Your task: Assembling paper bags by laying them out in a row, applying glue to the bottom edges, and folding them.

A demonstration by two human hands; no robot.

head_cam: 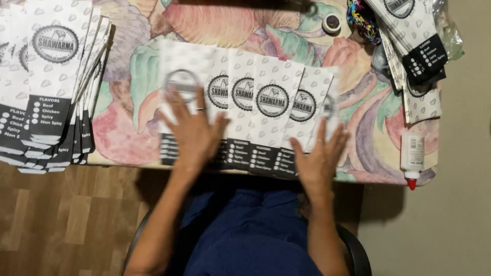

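Fanning of the paper bags (pixel 266 110) across the worktop (pixel 358 112) is under way, left hand (pixel 192 130) and right hand (pixel 319 158) both spread flat on them, so even spacing likely needs light sideways pressure.

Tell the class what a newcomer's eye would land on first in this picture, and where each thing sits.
First, the fanned row of white paper bags with round black emblems, spread across the middle of the flowery tablecloth. The left hand and right hand lie flat on that row, fingers spread. Next, the tall stack of the same bags at the left edge, and the white glue bottle with a red tip at the right.
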